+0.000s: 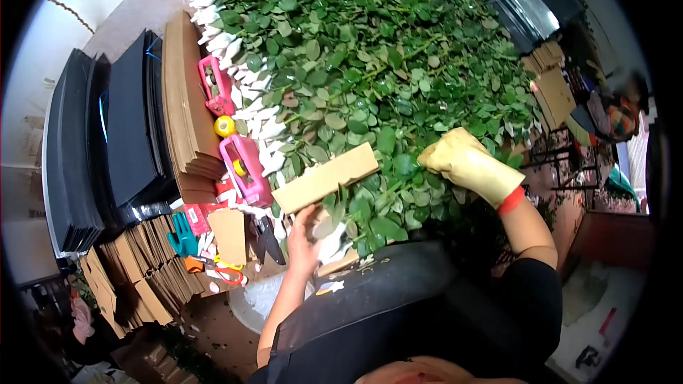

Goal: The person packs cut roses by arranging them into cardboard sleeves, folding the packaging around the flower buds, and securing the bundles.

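A wide bed of leafy green stems (384,50) covers the work surface, with white-wrapped flower heads (267,131) along its left side. My left hand (304,245) is bare. Its fingers are closed at the lower left edge of a piece of cardboard (327,178), partly hidden behind it. Beside that hand are a white-wrapped head (334,243) and loose leaves. My right hand (462,160), in a yellow rubber glove with an orange cuff, is a fist over the stems at the right; what is inside it is hidden.
Two pink tape dispensers (247,171) and a yellow tape roll (225,126) lie left of the stems. Nearby are scissors (229,270), a teal glove (183,236) and stacked brown cardboard (186,92). Black sheets (135,121) stand farther left. A bin (260,302) is below.
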`<state>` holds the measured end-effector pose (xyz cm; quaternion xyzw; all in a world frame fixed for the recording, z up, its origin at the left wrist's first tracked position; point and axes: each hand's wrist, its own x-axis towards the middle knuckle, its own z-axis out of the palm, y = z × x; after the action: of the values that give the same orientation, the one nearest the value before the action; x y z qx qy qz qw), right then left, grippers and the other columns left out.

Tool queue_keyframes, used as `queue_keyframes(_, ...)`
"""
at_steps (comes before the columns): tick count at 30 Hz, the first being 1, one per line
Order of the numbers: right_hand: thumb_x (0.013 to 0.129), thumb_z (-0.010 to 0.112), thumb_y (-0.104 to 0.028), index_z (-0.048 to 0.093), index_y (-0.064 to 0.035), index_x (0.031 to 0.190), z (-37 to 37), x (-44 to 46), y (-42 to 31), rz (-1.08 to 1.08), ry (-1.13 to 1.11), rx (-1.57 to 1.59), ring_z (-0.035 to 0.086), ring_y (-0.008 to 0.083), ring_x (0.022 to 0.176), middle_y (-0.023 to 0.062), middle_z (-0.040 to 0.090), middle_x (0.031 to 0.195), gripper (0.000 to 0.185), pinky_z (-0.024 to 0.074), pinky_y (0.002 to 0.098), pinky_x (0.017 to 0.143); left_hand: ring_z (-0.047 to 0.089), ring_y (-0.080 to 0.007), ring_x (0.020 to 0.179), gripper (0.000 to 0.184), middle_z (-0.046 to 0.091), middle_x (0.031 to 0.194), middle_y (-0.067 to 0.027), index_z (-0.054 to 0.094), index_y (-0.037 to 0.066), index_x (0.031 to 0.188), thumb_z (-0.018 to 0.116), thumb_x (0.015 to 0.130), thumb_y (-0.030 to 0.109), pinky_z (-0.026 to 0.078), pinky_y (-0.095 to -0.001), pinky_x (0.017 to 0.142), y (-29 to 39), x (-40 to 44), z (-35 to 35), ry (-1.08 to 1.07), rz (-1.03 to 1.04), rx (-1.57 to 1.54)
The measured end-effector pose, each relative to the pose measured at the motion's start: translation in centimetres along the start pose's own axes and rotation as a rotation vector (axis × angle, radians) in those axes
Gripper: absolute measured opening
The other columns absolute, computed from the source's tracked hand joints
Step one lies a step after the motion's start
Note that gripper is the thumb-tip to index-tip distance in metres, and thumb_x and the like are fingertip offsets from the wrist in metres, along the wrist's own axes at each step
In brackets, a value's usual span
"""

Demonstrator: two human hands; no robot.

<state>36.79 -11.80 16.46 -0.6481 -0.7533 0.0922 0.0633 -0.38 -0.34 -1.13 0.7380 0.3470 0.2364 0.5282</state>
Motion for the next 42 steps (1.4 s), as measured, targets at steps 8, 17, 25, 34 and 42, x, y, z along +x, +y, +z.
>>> queue_keyframes(8, 0.081, 0.068, -0.008, 0.068, -0.0126, 0.075, 3.4, -3.6, -1.9, 0.302, 0.230, 0.163, 0.070, 0.0336, 0.074, 0.0115, 0.069, 0.075, 0.007, 0.0532, 0.0451, 0.067, 0.067, -0.0315, 0.120, 0.079, 0.061, 0.139, -0.0180, 0.045, 0.007, 0.149, 0.083, 0.080, 0.003, 0.056, -0.0397, 0.100, -0.5, 0.1, -0.1, 0.012, 0.138, 0.100)
queue_keyframes(17, 0.085, 0.067, -0.013, 0.067, -0.0064, 0.079, 7.7, -3.6, -0.7, 0.251, -0.056, 0.204, 0.069, 0.0345, 0.082, 0.0123, 0.069, 0.084, 0.009, 0.0529, 0.0435, 0.075, 0.070, -0.0298, 0.104, 0.051, 0.061, 0.132, -0.0143, 0.067, 0.013, 0.133, 0.084, 0.086, 0.017, 0.061, -0.0374, 0.080, 3.5, 1.1, -1.2, -0.079, 0.105, 0.262)
queue_keyframes(25, 0.099, 0.066, -0.023, 0.066, -0.0077, 0.135, 2.5, 2.0, 9.4, 0.591, 0.049, 0.089, 0.071, 0.0299, 0.110, 0.0159, 0.073, 0.126, 0.040, 0.0558, 0.0414, 0.099, 0.067, -0.0349, 0.109, 0.067, 0.062, 0.133, -0.0198, 0.056, 0.005, 0.145, 0.084, 0.086, 0.019, 0.057, -0.0403, 0.087, 2.8, 0.8, -1.2, -0.100, 0.057, 0.212)
queue_keyframes(34, 0.091, 0.075, -0.019, 0.049, -0.0049, 0.147, -0.7, 38.3, 22.1, -0.020, 0.571, -0.430, 0.063, 0.0324, 0.118, 0.0166, 0.059, 0.136, 0.063, 0.0519, 0.0434, 0.105, 0.069, -0.0367, 0.108, 0.064, 0.065, 0.128, -0.0173, 0.059, 0.015, 0.142, 0.086, 0.085, 0.027, 0.060, -0.0437, 0.083, 1.3, -0.3, -1.3, -0.170, -0.130, 0.196)
queue_keyframes(42, 0.082, 0.080, -0.005, 0.061, -0.0078, 0.141, -1.3, 54.3, 23.3, 0.463, 0.061, -0.531, 0.072, 0.0331, 0.114, 0.0167, 0.073, 0.124, 0.061, 0.0608, 0.0435, 0.093, 0.066, -0.0388, 0.116, 0.065, 0.065, 0.130, -0.0187, 0.058, 0.016, 0.142, 0.086, 0.084, 0.026, 0.057, -0.0448, 0.091, 0.0, -0.6, -1.5, -0.217, -0.208, 0.150)
